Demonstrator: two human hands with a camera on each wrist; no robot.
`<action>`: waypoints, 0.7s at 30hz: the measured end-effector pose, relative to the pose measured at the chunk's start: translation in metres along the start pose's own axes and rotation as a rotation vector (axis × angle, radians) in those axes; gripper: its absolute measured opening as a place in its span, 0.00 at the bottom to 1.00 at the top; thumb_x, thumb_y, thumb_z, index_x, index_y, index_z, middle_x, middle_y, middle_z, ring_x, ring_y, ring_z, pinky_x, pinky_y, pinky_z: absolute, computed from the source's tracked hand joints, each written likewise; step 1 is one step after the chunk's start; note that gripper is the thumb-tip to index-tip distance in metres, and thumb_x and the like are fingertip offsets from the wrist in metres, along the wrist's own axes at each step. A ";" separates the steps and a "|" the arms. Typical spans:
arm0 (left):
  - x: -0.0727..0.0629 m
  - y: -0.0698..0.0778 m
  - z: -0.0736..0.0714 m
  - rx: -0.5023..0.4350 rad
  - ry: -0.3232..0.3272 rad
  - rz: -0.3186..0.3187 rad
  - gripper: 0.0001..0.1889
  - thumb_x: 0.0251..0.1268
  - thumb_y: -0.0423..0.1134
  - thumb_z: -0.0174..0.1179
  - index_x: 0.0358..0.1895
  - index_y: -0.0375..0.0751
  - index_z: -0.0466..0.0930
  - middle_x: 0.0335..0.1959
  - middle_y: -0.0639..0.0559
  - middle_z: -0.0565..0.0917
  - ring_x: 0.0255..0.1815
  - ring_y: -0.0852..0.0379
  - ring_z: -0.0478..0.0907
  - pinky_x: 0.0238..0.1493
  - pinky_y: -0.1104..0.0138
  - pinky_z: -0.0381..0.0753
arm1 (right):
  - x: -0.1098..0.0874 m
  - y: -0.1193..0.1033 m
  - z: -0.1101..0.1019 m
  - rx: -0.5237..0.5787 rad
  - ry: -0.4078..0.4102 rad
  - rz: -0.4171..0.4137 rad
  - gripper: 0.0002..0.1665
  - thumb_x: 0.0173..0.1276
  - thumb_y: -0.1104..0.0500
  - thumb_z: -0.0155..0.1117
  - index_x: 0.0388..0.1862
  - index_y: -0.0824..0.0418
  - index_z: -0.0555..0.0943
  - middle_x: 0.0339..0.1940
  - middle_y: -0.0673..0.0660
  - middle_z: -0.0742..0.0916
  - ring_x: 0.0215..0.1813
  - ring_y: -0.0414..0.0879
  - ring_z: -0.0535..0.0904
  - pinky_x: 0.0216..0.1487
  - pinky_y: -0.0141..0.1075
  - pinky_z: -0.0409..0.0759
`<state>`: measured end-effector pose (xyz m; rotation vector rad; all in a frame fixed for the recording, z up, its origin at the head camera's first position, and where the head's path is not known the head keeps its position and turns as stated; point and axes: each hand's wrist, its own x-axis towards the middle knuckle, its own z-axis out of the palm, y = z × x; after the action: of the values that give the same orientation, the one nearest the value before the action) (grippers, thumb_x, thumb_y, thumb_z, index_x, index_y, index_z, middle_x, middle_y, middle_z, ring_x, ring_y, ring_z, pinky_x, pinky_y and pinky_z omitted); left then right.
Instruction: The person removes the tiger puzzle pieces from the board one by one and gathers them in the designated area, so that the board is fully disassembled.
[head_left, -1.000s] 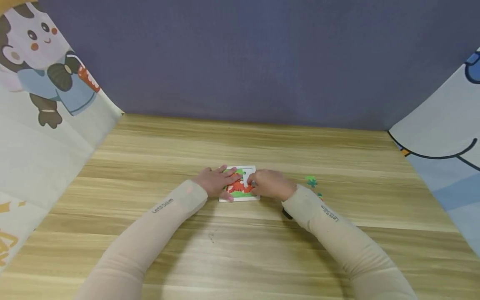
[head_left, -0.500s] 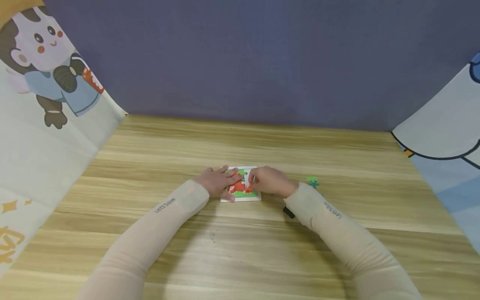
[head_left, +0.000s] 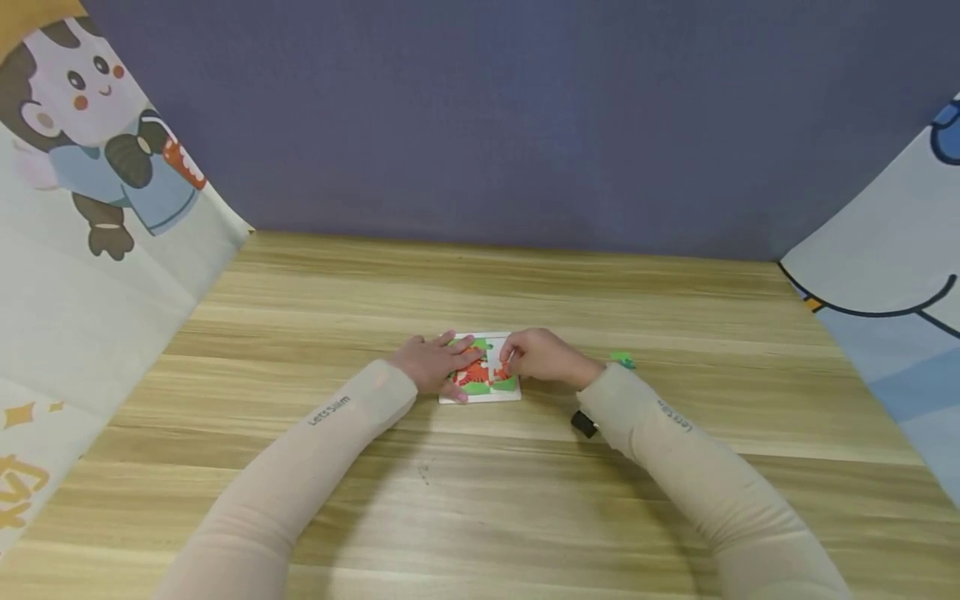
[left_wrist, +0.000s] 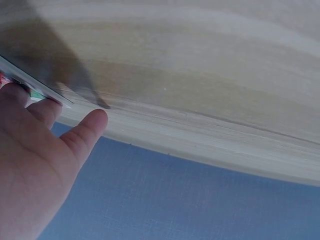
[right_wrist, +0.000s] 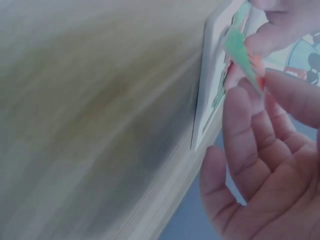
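Note:
A small jigsaw puzzle in a white frame (head_left: 480,400) lies at mid-table, showing a red-orange animal on green. My left hand (head_left: 427,364) rests on its left side with fingers spread; in the left wrist view, the left hand (left_wrist: 37,160) has its fingertips at the frame's edge. My right hand (head_left: 546,357) is over the frame's right side. Between thumb and fingers it pinches a green and red puzzle piece (right_wrist: 240,52), tilted above the frame in the right wrist view. White backing shows at the upper right of the frame and beside the piece.
Loose green puzzle pieces (head_left: 622,358) lie right of the frame, partly hidden by the right sleeve. A small black object (head_left: 583,423) shows below the right wrist. A dark blue panel (head_left: 480,125) stands behind the wooden table (head_left: 450,517), with printed cloth at both sides.
My right hand has moved slightly to the right, and a white gap now shows between the pinched piece and the rest of the picture. The left hand stays in place.

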<state>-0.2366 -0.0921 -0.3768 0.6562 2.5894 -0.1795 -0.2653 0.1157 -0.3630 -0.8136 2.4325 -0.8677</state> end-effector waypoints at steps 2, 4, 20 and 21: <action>0.000 0.000 -0.001 -0.004 -0.003 -0.003 0.43 0.62 0.66 0.49 0.78 0.58 0.44 0.78 0.58 0.41 0.77 0.50 0.39 0.69 0.47 0.55 | 0.000 0.004 -0.002 0.025 -0.001 0.010 0.05 0.61 0.71 0.58 0.33 0.65 0.81 0.23 0.52 0.82 0.23 0.41 0.74 0.26 0.30 0.72; 0.001 0.000 -0.002 -0.007 -0.005 -0.005 0.43 0.62 0.66 0.50 0.78 0.59 0.43 0.78 0.58 0.41 0.77 0.50 0.39 0.69 0.47 0.56 | -0.002 0.008 -0.005 0.041 -0.002 0.022 0.05 0.61 0.71 0.57 0.33 0.65 0.81 0.23 0.52 0.82 0.24 0.41 0.74 0.26 0.31 0.72; 0.008 -0.002 -0.005 -0.005 -0.011 -0.002 0.44 0.63 0.65 0.50 0.78 0.58 0.43 0.78 0.57 0.40 0.77 0.50 0.38 0.69 0.45 0.54 | -0.027 0.050 -0.032 0.079 0.030 0.092 0.05 0.66 0.66 0.58 0.35 0.65 0.81 0.27 0.52 0.82 0.27 0.42 0.74 0.30 0.35 0.74; 0.008 -0.002 -0.005 -0.006 -0.009 -0.004 0.43 0.63 0.65 0.50 0.78 0.58 0.43 0.78 0.57 0.40 0.77 0.50 0.38 0.69 0.45 0.54 | -0.029 0.052 -0.034 0.080 0.034 0.098 0.05 0.66 0.66 0.58 0.36 0.65 0.81 0.28 0.52 0.83 0.27 0.43 0.74 0.31 0.35 0.74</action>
<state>-0.2462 -0.0894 -0.3762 0.6465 2.5815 -0.1750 -0.2833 0.1817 -0.3686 -0.6497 2.4273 -0.9413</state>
